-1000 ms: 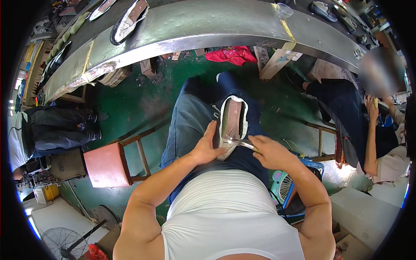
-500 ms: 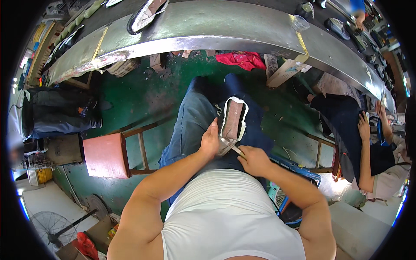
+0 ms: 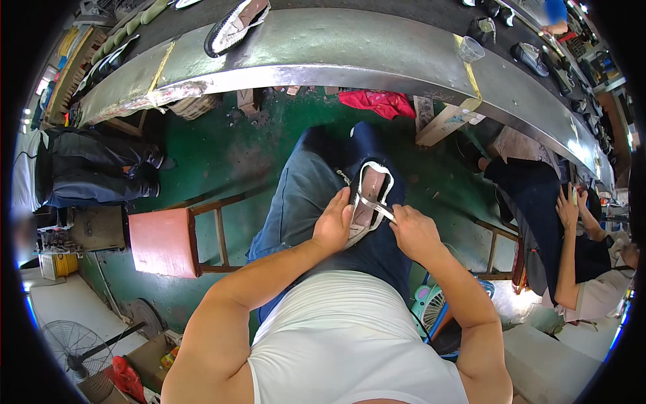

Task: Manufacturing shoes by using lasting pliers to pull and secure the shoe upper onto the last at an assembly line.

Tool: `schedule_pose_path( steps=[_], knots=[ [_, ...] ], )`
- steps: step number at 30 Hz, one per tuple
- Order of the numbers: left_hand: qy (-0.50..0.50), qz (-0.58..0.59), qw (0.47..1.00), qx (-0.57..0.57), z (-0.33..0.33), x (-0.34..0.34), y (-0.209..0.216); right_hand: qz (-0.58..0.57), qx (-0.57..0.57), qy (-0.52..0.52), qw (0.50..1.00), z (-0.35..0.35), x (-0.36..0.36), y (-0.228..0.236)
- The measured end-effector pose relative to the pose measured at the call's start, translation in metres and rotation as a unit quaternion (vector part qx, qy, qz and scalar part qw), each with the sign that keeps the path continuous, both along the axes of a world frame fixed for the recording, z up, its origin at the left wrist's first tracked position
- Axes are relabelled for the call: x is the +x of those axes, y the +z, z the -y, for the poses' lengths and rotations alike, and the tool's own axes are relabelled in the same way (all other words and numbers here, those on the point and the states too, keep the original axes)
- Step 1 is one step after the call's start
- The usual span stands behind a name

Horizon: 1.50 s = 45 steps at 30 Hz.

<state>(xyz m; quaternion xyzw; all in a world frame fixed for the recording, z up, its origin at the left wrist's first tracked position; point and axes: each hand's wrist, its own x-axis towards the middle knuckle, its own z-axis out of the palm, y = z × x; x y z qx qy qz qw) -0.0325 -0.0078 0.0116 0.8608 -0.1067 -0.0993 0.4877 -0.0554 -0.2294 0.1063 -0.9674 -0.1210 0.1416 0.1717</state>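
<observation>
1. Far left of your hands, a person in dark trousers (image 3: 94, 165) is cut off by the picture's rim; below them stands a wire fan (image 3: 74, 347).
2. Nearer on that side, a pink-topped stool (image 3: 161, 242) stands beside your left forearm.
3. Beyond your hands, the worktop (image 3: 323, 57) crosses the view, bearing a second shoe (image 3: 229, 30) ahead and leftward.
4. Your left hand (image 3: 332, 225) curves against the left side of the white-rimmed shoe (image 3: 372, 188) on your lap, holding it; its underside fingers are hidden.
5. Ahead, under the worktop, lies a red cloth (image 3: 377, 104).
6. Your right hand (image 3: 415, 233) is closed round a metal tool (image 3: 381, 209) reaching across the shoe; the grip hides its handle end, and its tip is hard to make out.
7. Your right forearm partly covers a mint-green fan (image 3: 431, 306).
8. Farther right sits a co-worker (image 3: 531, 209); what they hold is unclear.
</observation>
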Motion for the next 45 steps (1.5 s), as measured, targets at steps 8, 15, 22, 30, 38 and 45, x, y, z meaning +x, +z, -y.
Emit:
schedule_pose_path(
  steps=[8,15,22,30,38,45],
  knots=[
    [-0.17,0.091,0.97,0.149,-0.003,0.014,0.024,-0.169,0.05,-0.044,0.983,0.038,0.008,-0.011],
    [-0.224,0.018,0.957,0.182,0.001,0.031,0.032,-0.017,0.244,-0.12,0.962,0.018,0.032,-0.013],
    [-0.3,-0.021,0.913,0.277,0.0,0.034,0.073,-0.031,0.126,-0.071,0.989,0.012,0.023,-0.027],
    [-0.082,-0.127,0.988,0.01,-0.022,0.002,0.018,-0.082,0.189,-0.061,0.977,0.002,-0.002,-0.009],
    [-0.144,-0.122,0.981,0.043,-0.032,0.008,0.018,-0.13,0.132,-0.043,0.982,-0.006,-0.012,-0.005],
    [-0.244,-0.205,0.921,0.224,-0.023,0.044,0.098,-0.155,0.271,-0.164,0.936,0.019,-0.034,-0.026]
  ],
)
